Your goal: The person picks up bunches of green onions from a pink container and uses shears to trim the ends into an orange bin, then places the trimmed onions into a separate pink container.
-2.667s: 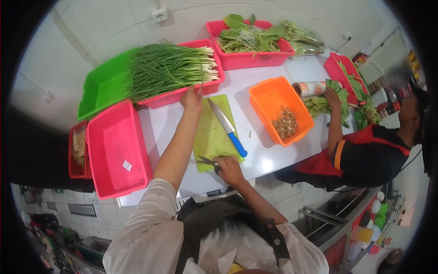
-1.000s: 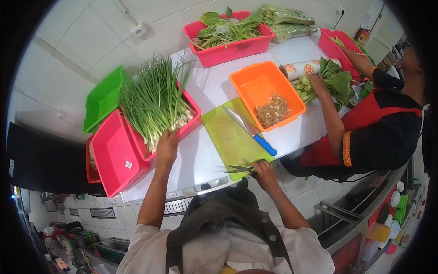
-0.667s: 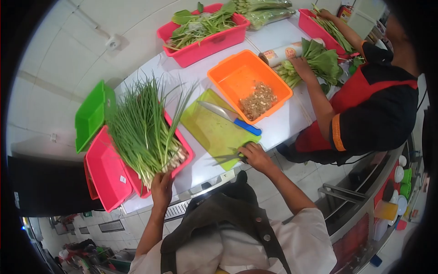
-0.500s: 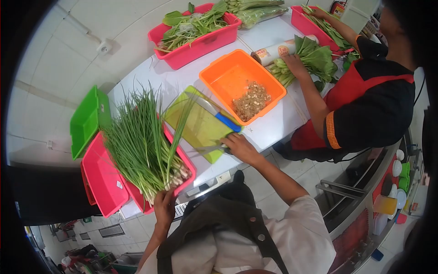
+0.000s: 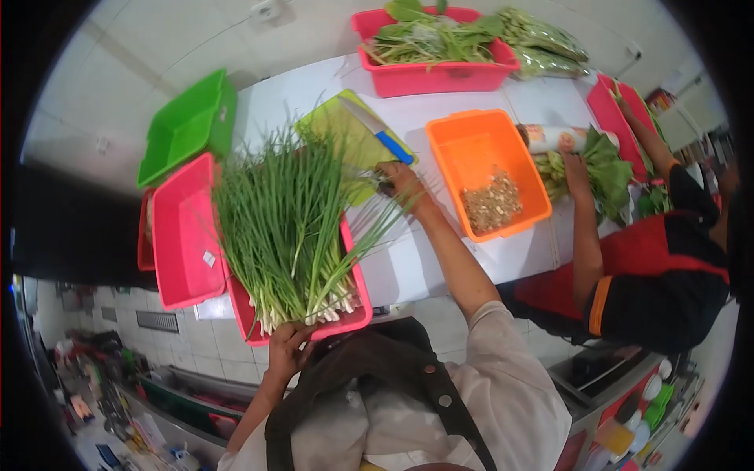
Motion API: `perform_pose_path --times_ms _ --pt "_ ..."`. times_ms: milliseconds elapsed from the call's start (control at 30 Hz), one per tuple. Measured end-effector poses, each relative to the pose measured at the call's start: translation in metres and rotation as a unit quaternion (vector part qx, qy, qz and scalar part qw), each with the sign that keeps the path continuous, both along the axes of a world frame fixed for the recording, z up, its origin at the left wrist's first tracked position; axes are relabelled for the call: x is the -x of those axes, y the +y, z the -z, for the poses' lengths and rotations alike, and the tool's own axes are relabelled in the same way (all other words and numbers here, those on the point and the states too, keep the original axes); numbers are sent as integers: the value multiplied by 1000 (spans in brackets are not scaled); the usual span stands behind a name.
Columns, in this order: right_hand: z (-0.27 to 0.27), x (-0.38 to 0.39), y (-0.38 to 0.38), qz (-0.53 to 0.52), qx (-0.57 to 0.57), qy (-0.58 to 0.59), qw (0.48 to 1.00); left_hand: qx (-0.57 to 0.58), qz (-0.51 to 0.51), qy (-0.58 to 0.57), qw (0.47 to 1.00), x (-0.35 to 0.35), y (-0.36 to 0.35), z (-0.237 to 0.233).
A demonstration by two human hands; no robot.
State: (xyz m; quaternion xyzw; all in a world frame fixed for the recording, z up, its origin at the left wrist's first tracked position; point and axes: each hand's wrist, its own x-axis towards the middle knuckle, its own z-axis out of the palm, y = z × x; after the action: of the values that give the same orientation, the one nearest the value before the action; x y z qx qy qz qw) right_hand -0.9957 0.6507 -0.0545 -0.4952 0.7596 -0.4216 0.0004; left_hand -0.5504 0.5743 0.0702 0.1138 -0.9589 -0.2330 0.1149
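Note:
Spring onions (image 5: 287, 228), a large bunch with white root ends towards me, fill a pink bin (image 5: 363, 294) at the table's near edge. My left hand (image 5: 289, 353) has its fingers bent over the bin's near rim, beside the root ends. In my right hand (image 5: 404, 182) is a pair of scissors (image 5: 385, 188), its blades pointing left over the green cutting board (image 5: 334, 125); loose leaves partly cover them. A knife with a blue handle (image 5: 395, 147) lies on the board.
An orange bin (image 5: 452, 153) holding brownish bits stands right. Green (image 5: 184, 129) and pink bins (image 5: 184, 259) are at left. A pink bin of leafy greens (image 5: 440, 78) stands behind. A co-worker's hand (image 5: 576, 165) touches greens beside a wrapped roll (image 5: 561, 139).
The view has turned. The cutting board with the knife has shifted back, away from the orange bin, along with my right hand and scissors. The spring onion bin sits closer to the board's near corner.

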Motion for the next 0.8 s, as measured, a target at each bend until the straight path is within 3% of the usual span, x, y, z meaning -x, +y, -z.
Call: perform_pose_path --times_ms 67,233,367,467,567,667,733,800 --pt "5 24 -21 -62 69 3 996 -14 -3 -3 1000 -1 -2 -1" --pt "-15 52 -55 -59 16 10 998 -52 6 -8 999 -1 -5 -1" --pt "-24 57 -75 -14 5 83 996 -36 9 15 999 5 -3 -4" --pt "-8 62 -86 7 49 103 993 -44 11 -3 999 4 -5 -3" --pt "-8 48 -70 29 94 -27 995 -53 17 -38 998 2 -7 -7" --pt "-4 15 -28 123 87 27 988 -45 26 -25 998 5 -7 -9" --pt "9 -20 3 157 55 23 986 -41 36 -3 998 5 -9 -7" --pt "-19 -61 32 178 -15 -74 981 -36 38 -15 999 7 -12 -6"
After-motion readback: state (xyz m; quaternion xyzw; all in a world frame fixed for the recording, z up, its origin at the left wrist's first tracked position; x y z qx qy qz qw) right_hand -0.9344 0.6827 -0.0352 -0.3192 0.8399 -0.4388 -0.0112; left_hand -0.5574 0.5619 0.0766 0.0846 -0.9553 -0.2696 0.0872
